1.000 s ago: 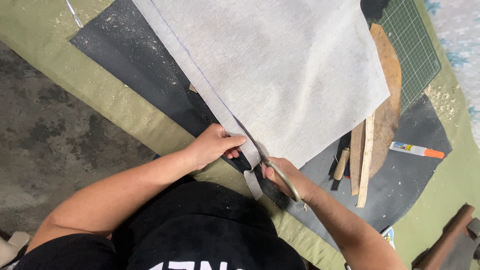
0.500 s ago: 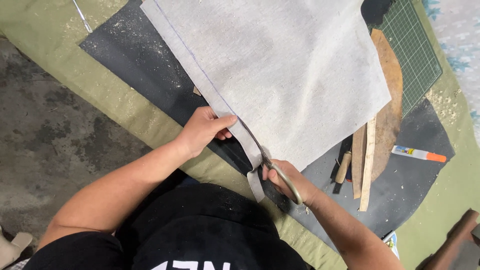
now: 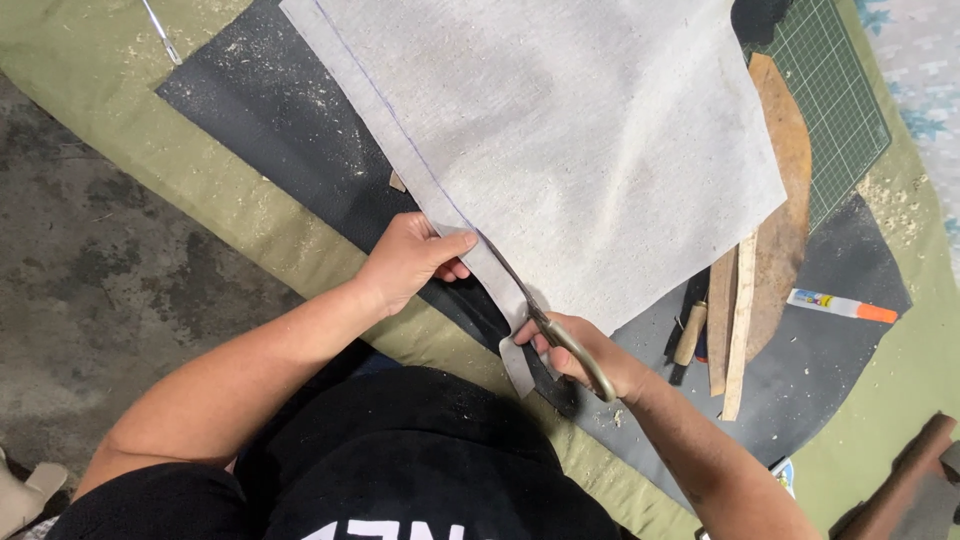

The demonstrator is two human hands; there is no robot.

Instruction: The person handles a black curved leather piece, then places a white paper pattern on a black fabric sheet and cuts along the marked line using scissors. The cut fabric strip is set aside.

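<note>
The right hand (image 3: 580, 350) is closed through the loops of the scissors (image 3: 560, 335), whose blades point away from the body into the grey fabric (image 3: 580, 150). Just left of that hand a cut strip (image 3: 505, 300) hangs loose, its free end curling down beside the knuckles. The left hand (image 3: 410, 262), a little farther out and to the left, pinches the strip between thumb and fingers, holding it taut.

The thin drawn line (image 3: 385, 110) runs on from the blades up the fabric, well beyond both hands. The likeliest fault is the cut drifting off that line: if the left hand pulls sideways, or the sheet slides on the dark mat (image 3: 270, 110), the blades would wander. The pinching fingers sit near the blades, so a long snip could nick them. Right of the scissor hand, wooden sticks (image 3: 735, 320) and a handled tool (image 3: 690, 332) lie by the fabric's edge and could snag it.
</note>
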